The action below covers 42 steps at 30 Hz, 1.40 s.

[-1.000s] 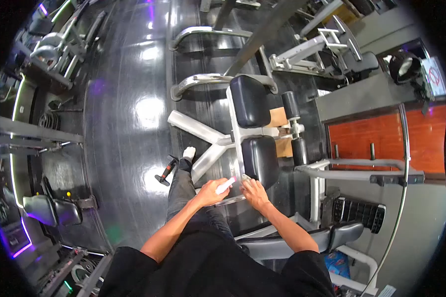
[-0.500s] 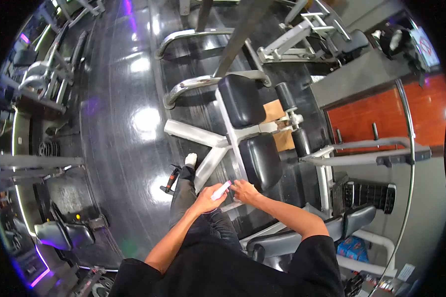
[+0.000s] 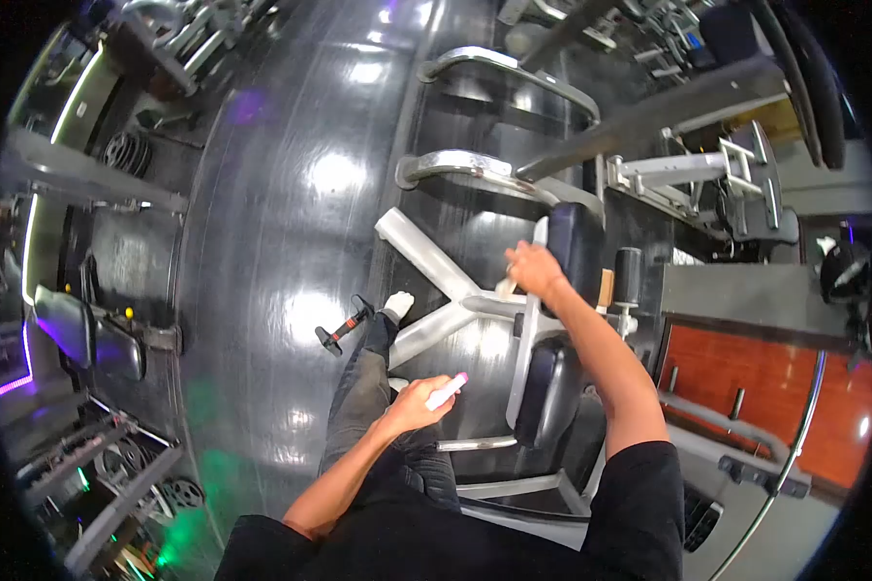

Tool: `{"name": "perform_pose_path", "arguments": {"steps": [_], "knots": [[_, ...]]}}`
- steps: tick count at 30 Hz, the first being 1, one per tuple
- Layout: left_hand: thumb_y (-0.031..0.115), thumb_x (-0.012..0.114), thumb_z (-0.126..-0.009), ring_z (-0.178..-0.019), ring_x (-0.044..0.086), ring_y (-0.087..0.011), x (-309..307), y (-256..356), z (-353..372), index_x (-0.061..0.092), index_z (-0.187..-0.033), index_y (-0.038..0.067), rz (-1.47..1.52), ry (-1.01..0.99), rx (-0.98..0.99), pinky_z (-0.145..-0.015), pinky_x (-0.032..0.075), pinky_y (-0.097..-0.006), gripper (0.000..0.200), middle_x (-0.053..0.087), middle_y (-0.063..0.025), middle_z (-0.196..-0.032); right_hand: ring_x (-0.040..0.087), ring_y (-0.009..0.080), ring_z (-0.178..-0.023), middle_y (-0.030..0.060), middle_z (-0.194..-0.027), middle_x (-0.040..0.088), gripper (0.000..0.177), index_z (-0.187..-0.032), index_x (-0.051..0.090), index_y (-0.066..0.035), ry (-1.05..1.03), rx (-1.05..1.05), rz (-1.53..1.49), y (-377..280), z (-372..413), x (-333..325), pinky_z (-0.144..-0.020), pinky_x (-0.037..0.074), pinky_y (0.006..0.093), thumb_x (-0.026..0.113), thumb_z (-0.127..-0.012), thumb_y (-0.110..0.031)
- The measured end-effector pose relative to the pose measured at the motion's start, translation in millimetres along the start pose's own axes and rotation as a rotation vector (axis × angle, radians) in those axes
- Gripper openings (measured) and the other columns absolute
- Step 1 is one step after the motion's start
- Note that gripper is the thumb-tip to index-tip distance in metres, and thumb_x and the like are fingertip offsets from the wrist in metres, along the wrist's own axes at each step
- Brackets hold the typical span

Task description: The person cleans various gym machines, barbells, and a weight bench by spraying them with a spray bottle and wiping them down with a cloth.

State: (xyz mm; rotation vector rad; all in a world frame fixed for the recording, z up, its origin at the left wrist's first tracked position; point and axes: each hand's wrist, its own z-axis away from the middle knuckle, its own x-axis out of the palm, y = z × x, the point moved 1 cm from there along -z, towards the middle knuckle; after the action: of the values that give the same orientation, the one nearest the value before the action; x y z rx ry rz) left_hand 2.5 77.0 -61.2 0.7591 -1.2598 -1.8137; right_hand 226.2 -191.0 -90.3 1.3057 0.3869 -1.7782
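Observation:
My left hand (image 3: pixel 420 405) is closed around a small white bottle (image 3: pixel 444 392) with a pink end, held low in front of my legs. My right hand (image 3: pixel 533 269) reaches forward over the pale metal frame (image 3: pixel 526 363) of a padded exercise bench, its fingers curled. Something small and whitish (image 3: pixel 505 287) shows just under those fingers; I cannot tell what it is. Beside this hand is the upper black pad (image 3: pixel 576 254), and the lower black pad (image 3: pixel 549 392) sits nearer to me, beneath my right forearm.
A black and orange clamp-like tool (image 3: pixel 345 325) lies on the dark floor by my foot (image 3: pixel 397 306). Chromed curved bars (image 3: pixel 470 165) stand ahead. A grey post (image 3: pixel 639 121) slants across the upper right. Weight machines line the left side, and a red-brown panel (image 3: pixel 746 387) is at the right.
My right hand has left the bottle's pink end and moved forward to the bench frame. The left hand keeps the bottle. My view has turned, shifting the bench rightward.

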Motion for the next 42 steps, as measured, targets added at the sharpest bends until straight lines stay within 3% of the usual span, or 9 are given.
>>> {"name": "perform_pose_path", "arguments": {"steps": [5, 11, 22, 25, 26, 29, 34, 36, 42], "knots": [[0.015, 0.066, -0.083, -0.083, 0.069, -0.0316, -10.4, 3.5, -5.3, 0.064, -0.100, 0.009, 0.022, 0.078, -0.018, -0.072, 0.052, -0.0383, 0.019, 0.070, -0.0130, -0.089, 0.052, 0.0248, -0.100, 0.0046, -0.115, 0.055, 0.018, -0.090, 0.074, -0.014, 0.152, 0.361, 0.159, 56.7, -39.2, -12.0, -0.074, 0.048, 0.0390, 0.060, -0.081, -0.020], [0.015, 0.066, -0.082, -0.082, 0.068, -0.0333, -19.6, 3.6, -8.7, 0.064, -0.100, 0.008, 0.023, 0.140, 0.016, -0.071, 0.052, -0.0390, 0.020, 0.069, -0.0145, -0.089, 0.053, 0.0280, -0.100, 0.0079, -0.118, 0.055, 0.020, -0.097, 0.071, -0.012, 0.302, 0.570, 0.126, 4.0, -7.1, -14.1, -0.073, 0.049, 0.0348, 0.057, -0.083, -0.017], [0.012, 0.066, -0.083, -0.079, 0.069, -0.0244, -38.1, 19.2, 12.4, 0.066, -0.101, 0.007, 0.064, 0.059, -0.106, -0.071, 0.052, -0.0339, 0.019, 0.069, -0.0118, -0.088, 0.053, 0.0294, -0.105, 0.0159, -0.130, 0.051, 0.047, -0.131, 0.054, -0.001, -0.249, 0.591, -0.111, -149.1, 110.7, -27.5, -0.079, 0.050, 0.0318, 0.054, -0.087, -0.017], [0.012, 0.064, -0.088, -0.055, 0.052, -0.0048, -38.0, 27.9, 15.0, 0.062, -0.103, 0.007, 0.039, -0.001, -0.007, -0.049, 0.042, -0.0248, 0.015, 0.058, 0.0019, -0.069, 0.053, 0.0286, -0.106, 0.0145, -0.126, 0.053, 0.043, -0.128, 0.057, -0.003, -0.336, 0.558, 0.024, -158.8, 100.3, -31.3, -0.079, 0.050, 0.0323, 0.055, -0.088, -0.019], [0.012, 0.065, -0.088, -0.058, 0.055, -0.0063, -37.1, 30.0, 16.0, 0.062, -0.103, 0.006, 0.016, -0.020, -0.020, -0.052, 0.044, -0.0254, 0.016, 0.061, -0.0001, -0.073, 0.052, 0.0236, -0.096, 0.0076, -0.107, 0.055, 0.043, -0.120, 0.061, -0.005, -0.308, 0.548, 0.198, -163.3, 98.4, -28.4, -0.068, 0.045, 0.0340, 0.050, -0.093, -0.038], [0.016, 0.066, -0.085, -0.080, 0.068, -0.0209, -33.5, 26.7, 16.3, 0.066, -0.102, 0.008, -0.030, -0.077, -0.019, -0.072, 0.052, -0.0327, 0.019, 0.069, -0.0104, -0.088, 0.052, 0.0244, -0.094, 0.0063, -0.105, 0.055, 0.044, -0.120, 0.061, -0.004, -0.341, 0.711, -0.052, -194.4, 96.0, -11.2, -0.064, 0.043, 0.0374, 0.049, -0.094, -0.037], [0.015, 0.066, -0.086, -0.078, 0.068, -0.0176, -41.4, 49.6, 27.1, 0.065, -0.103, 0.007, -0.102, -0.132, 0.004, -0.071, 0.052, -0.0316, 0.019, 0.069, -0.0088, -0.086, 0.051, 0.0255, -0.096, 0.0055, -0.106, 0.055, 0.052, -0.128, 0.056, -0.001, -0.550, 0.584, -0.147, -257.1, 136.0, -30.9, -0.065, 0.043, 0.0392, 0.053, -0.091, -0.036], [0.013, 0.065, -0.086, -0.078, 0.068, -0.0165, -41.1, 50.7, 30.8, 0.065, -0.103, 0.005, 0.004, -0.137, 0.031, -0.071, 0.052, -0.0310, 0.018, 0.069, -0.0075, -0.084, 0.052, 0.0257, -0.095, 0.0069, -0.106, 0.054, 0.021, -0.095, 0.073, -0.012, -0.286, 0.618, -0.131, -273.8, 155.6, -24.6, -0.069, 0.046, 0.0356, 0.061, -0.084, -0.026], [0.010, 0.066, -0.087, -0.080, 0.064, -0.0105, -25.4, 56.6, 34.8, 0.065, -0.102, 0.003, -0.124, -0.305, 0.053, -0.075, 0.051, -0.0274, 0.017, 0.067, -0.0038, -0.085, 0.056, 0.0270, -0.101, 0.0093, -0.109, 0.059, 0.023, -0.094, 0.074, -0.009, -0.190, 0.892, -0.445, -313.0, 182.3, -31.8, -0.078, 0.050, 0.0398, 0.059, -0.086, -0.025]]}}
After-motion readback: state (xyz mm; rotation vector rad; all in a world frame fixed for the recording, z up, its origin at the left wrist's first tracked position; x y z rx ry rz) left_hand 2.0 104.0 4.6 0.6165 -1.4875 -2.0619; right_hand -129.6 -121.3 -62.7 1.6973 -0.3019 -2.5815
